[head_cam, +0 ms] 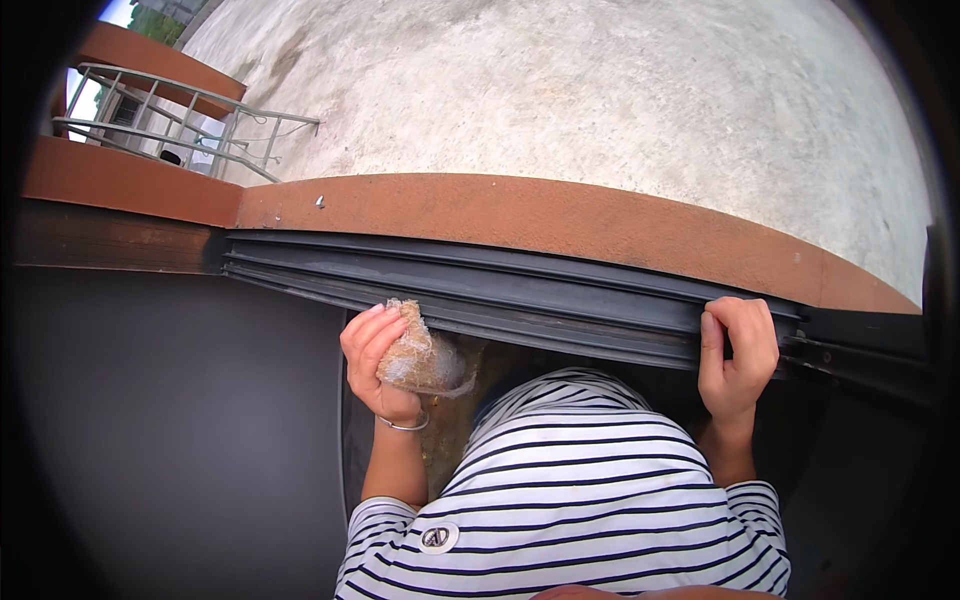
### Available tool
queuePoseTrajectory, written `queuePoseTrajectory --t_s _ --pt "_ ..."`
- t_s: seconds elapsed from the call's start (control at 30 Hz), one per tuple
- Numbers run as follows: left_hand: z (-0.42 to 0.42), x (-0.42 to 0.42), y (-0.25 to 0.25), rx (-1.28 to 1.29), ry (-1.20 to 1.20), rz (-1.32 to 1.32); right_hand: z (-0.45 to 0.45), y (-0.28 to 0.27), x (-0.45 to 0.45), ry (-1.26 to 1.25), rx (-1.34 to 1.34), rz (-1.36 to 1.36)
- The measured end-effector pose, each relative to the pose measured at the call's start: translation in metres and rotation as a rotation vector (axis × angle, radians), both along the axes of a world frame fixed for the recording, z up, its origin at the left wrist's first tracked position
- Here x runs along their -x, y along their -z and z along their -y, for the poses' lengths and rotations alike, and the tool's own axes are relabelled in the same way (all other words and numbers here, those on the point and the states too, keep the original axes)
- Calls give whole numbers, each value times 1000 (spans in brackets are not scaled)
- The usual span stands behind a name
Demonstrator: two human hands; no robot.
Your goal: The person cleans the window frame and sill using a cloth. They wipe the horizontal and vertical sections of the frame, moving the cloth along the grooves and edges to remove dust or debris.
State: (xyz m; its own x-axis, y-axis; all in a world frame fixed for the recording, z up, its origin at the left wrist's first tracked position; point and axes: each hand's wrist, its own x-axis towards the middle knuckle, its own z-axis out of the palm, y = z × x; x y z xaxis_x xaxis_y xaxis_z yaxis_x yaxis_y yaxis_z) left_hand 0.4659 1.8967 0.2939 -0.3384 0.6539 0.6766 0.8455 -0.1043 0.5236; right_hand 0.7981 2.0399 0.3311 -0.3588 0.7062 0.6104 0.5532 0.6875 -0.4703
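Note:
My left hand (375, 367) grips a tan fibrous scrubbing pad (420, 352) with whitish, mesh-like strands on it. The fingers wrap over its left side, and the pad sits against the near edge of a dark grey sliding-window track (480, 289). Several parallel rails run along that track. At its right end, my right hand (739, 352) is over the rails with the fingers curled in and the thumb close to the index finger. Nothing shows in that hand, and its fingertips are partly hidden.
A reddish-brown ledge (525, 217) borders the track's far side, with a pale rough concrete surface (570, 97) beyond. A metal ladder-like frame (180, 112) stands at upper left. A dark panel (180, 405) fills the left, and a dark frame (855, 360) is at right.

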Motion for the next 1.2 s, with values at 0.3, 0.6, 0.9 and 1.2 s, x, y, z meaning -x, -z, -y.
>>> queuePoseTrajectory --t_s 0.3,0.6,0.9,1.2 --pt "-4 7 -29 239 28 -413 -2 2 0 -11 -2 -10" --pt "-32 -41 -27 198 245 -385 -1 3 1 -4 9 25" --pt "-73 -140 -20 48 606 -169 1 7 -4 -65 -112 3" --pt "-69 -137 -45 -114 717 147 33 -3 -39 -648 223 -350"
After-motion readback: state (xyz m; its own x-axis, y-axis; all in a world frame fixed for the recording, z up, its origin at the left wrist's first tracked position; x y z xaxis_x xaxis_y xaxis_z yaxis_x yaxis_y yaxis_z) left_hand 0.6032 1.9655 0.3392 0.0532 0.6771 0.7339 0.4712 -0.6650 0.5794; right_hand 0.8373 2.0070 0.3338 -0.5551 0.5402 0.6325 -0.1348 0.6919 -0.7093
